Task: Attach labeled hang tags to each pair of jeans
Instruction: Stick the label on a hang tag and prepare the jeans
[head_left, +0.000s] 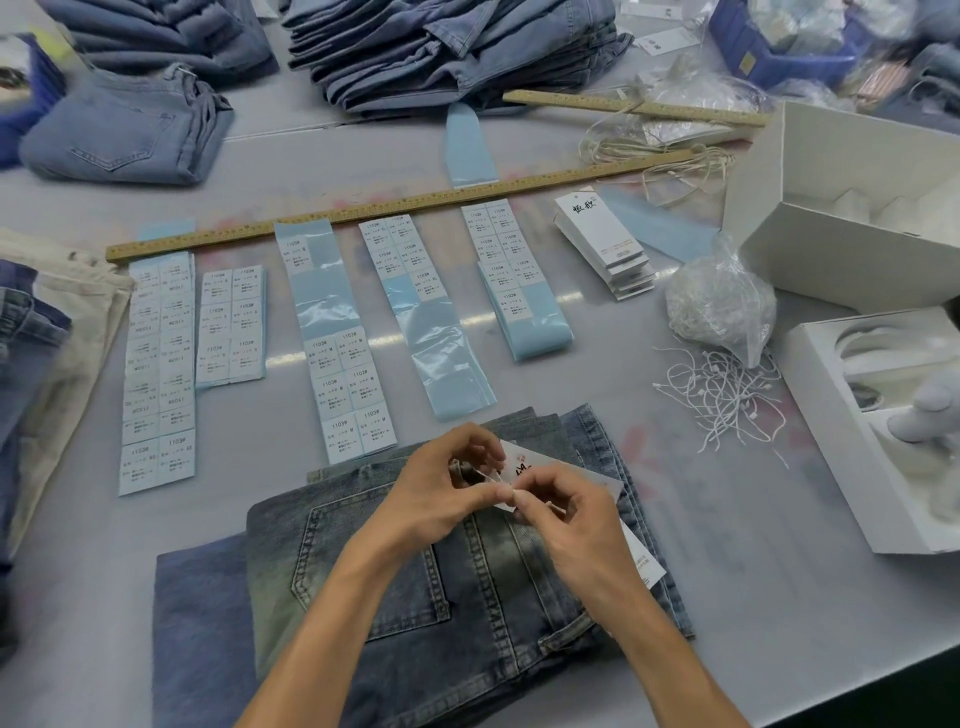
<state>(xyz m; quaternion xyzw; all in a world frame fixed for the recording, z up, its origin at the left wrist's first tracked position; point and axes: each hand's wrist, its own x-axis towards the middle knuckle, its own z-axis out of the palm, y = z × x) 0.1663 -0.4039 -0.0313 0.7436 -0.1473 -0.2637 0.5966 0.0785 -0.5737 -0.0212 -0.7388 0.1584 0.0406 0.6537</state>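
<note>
Right now your left hand (441, 486) and right hand (563, 522) both pinch the white printed card hang tag (524, 465) just above the folded washed-blue denim jeans (415, 582) on the grey counter (753, 587), tag slanting down-right beneath your right hand.

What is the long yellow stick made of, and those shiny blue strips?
The long stick looks like wood: matte tan with printed ruler marks. The blue strips look like glossy coated backing paper for stickers, perhaps plastic film; light glares off their bare patches.
</note>
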